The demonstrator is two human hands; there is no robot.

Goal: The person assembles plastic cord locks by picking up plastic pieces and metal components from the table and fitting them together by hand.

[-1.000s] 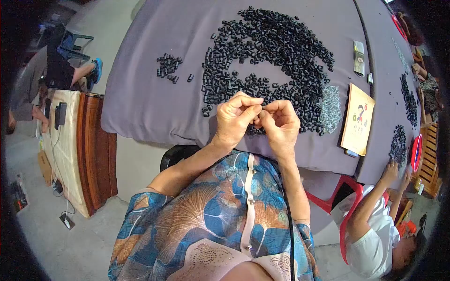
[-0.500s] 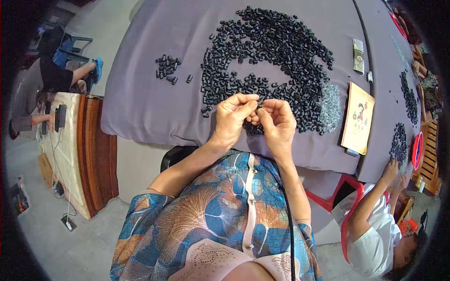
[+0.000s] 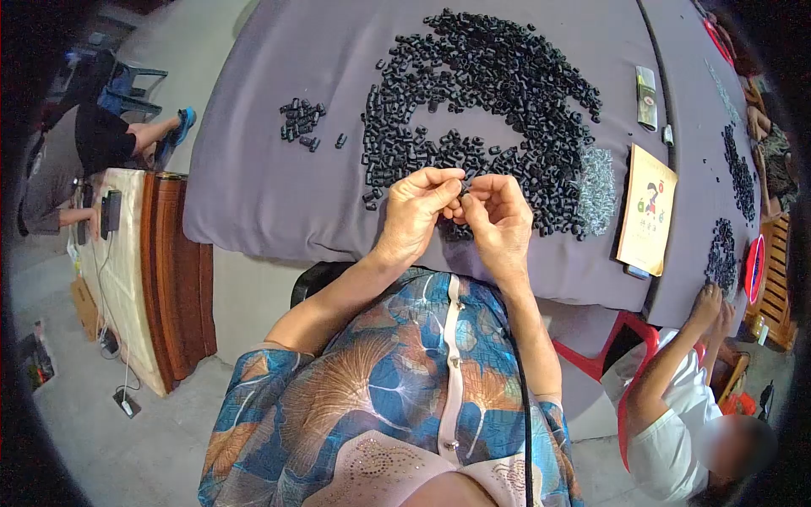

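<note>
Left hand (image 3: pixel 416 211) and right hand (image 3: pixel 500 224) are both pinching narrow on what's looking like one small black piece (image 3: pixel 464 191), black pile (image 3: pixel 511 97) sitting at 12 o'clock, next move probably needing steadiness.

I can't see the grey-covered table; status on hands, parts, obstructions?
Left hand, right hand: close together, pinching a small dark piece, mostly hidden. Small black cylindrical plastic-looking parts: spread beneath and beyond. Nothing visibly blocking the hands.

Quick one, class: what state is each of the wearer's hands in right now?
Left hand: closed, thumb and fingers pinched at a small black piece.
Right hand: closed, pinched at the same piece.
</note>
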